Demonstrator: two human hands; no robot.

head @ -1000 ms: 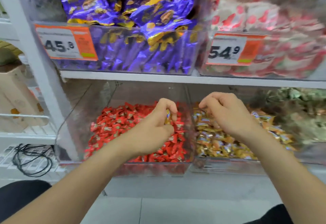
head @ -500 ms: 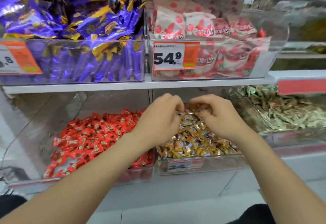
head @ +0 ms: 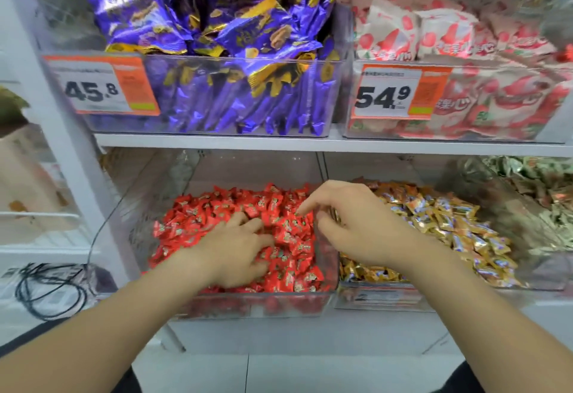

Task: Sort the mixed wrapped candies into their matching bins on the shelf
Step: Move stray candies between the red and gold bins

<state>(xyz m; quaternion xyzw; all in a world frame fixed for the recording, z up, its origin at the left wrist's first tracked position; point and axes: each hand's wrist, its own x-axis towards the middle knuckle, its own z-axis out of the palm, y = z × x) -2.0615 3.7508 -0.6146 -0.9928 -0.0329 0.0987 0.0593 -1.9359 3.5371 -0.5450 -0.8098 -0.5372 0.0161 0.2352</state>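
Red candies [head: 288, 231] fill the red bin [head: 248, 306], lying every which way. The left hand [head: 235, 253] lies flat on them, fingers spread apart. The right hand [head: 362, 228] hangs over the bin's right wall, fingers half curled, first finger pointing left. I cannot tell if it holds anything. Gold candies [head: 449, 222] sit just right of the bin.

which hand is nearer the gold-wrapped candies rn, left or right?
Right. The right hand hovers over the clear bin wall at the edge of the gold-wrapped candies; the left hand rests on the red candies, further left.
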